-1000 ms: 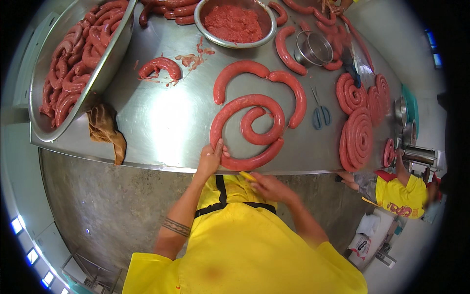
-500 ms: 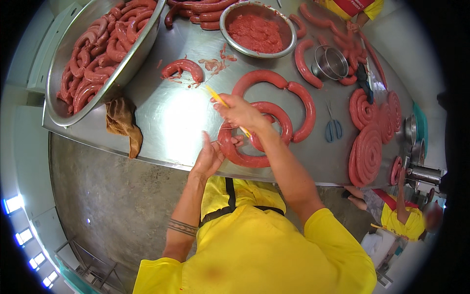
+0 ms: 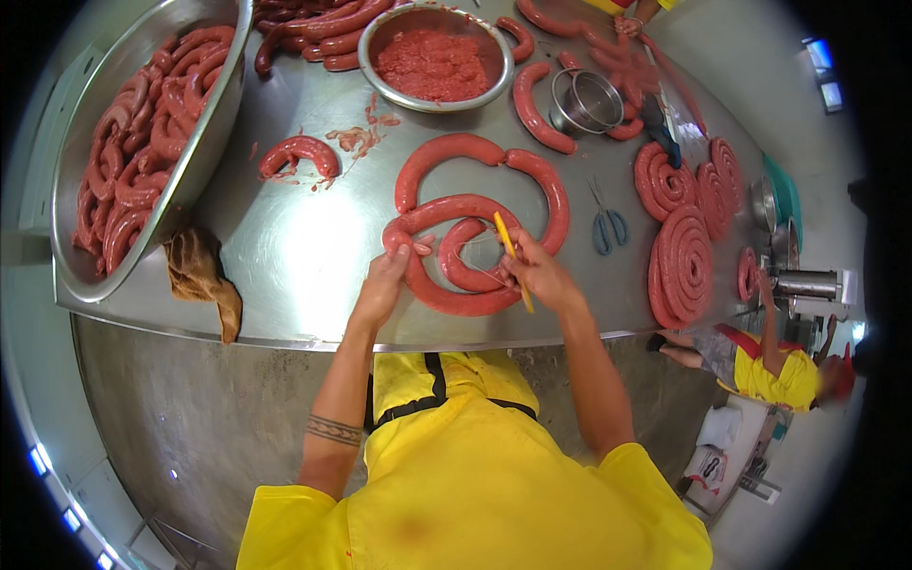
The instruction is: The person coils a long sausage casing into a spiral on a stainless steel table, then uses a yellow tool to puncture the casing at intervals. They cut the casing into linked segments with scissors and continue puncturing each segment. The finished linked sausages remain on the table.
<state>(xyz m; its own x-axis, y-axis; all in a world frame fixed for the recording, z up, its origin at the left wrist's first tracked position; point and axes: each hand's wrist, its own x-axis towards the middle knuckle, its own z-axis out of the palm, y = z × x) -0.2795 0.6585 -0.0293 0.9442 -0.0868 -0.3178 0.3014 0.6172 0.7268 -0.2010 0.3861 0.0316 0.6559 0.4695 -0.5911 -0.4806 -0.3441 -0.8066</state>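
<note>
A long red sausage (image 3: 461,205) lies looped on the metal table in front of me. My left hand (image 3: 384,285) grips its left bend, thumb on top and fingertips showing on the inner side. Between the fingers of my right hand (image 3: 540,273) is a slim yellow stick (image 3: 514,261), held upright over the right side of the loop. A thin pale string seems to run from near the stick across the inside of the loop; its ends are hard to make out. Beyond, more linked sausage (image 3: 543,185) curves round the loop.
At the left stands a large metal tub (image 3: 207,142) full of sausages, a brown cloth (image 3: 201,271) by it. A bowl of minced meat (image 3: 432,62), blue-handled scissors (image 3: 608,228), metal cups (image 3: 586,103) and coiled sausages (image 3: 682,266) share the table. Other people work at the right.
My right hand has moved right and down with the yellow stick, away from the left bend. My left hand has closed on the sausage there. The view has shifted right.
</note>
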